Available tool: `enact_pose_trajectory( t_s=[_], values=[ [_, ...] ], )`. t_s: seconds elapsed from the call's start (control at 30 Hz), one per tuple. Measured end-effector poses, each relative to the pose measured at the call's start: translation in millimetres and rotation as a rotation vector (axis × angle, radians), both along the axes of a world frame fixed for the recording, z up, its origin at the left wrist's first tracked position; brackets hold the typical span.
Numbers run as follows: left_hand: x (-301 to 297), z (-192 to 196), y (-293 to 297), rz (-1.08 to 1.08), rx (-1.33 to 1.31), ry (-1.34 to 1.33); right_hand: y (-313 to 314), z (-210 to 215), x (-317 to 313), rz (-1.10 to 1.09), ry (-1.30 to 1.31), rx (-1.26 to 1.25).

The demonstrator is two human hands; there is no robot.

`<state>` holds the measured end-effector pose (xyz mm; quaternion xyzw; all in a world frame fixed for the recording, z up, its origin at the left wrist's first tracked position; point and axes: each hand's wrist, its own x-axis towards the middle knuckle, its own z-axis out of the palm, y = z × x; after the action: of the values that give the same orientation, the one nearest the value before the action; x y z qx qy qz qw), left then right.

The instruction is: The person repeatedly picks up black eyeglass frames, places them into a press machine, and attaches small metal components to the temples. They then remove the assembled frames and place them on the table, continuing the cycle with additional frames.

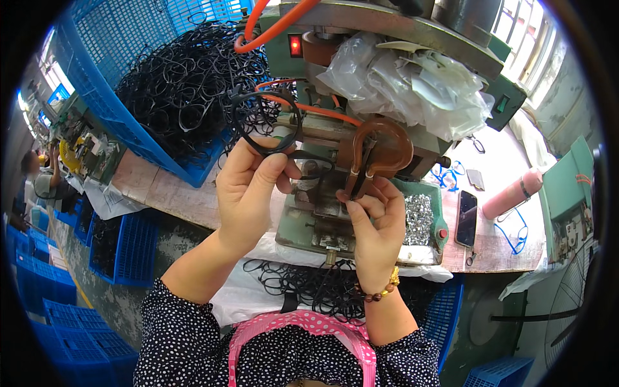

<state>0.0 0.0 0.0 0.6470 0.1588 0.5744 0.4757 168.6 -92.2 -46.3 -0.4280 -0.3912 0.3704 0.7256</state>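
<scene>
A black eyeglass frame (298,122) is in my left hand (245,184), pinched between thumb and fingers, one round rim raised above them and the other part reaching right toward the machine. My right hand (377,222) is closed, thumb and fingertips together just below a copper-coloured coil (404,151). A narrow dark piece shows between the coil's legs by those fingertips; what they grip is too small to make out. Both hands are over the metal fixture of a green bench machine (293,232). More black frames (309,284) lie in my lap.
A large blue basket (97,97) of black frames stands left of the machine. Right of my right hand sits a green tray (440,216) of small shiny metal parts. A phone (466,219), pink bottle (512,195) and blue glasses (518,238) lie further right. Orange hoses (277,29) hang overhead.
</scene>
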Motion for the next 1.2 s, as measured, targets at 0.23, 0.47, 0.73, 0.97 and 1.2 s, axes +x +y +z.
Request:
enact_pose_trajectory(
  t_s=[0.23,0.47,0.73,0.97,1.2],
  values=[
    [-0.9,9.3,-34.2,0.077,0.047,0.051,-14.6,13.0,8.5,-0.009,-0.150,-0.003],
    [13.8,0.6,-32.2,-0.026,0.472,0.465,-22.8,-2.3,25.9,-0.059,-0.088,0.002],
    [29.2,-2.3,-26.9,-0.032,0.272,0.458,-27.8,-4.2,45.6,-0.178,-0.110,-0.008],
    [31.2,-7.3,-19.3,0.037,0.596,0.454,-44.2,-31.0,74.6,-0.687,-0.655,0.047],
    [29.6,-12.0,-21.4,0.046,0.607,0.433,-61.0,-68.4,120.3,-0.525,-0.492,-0.322]
  ],
)
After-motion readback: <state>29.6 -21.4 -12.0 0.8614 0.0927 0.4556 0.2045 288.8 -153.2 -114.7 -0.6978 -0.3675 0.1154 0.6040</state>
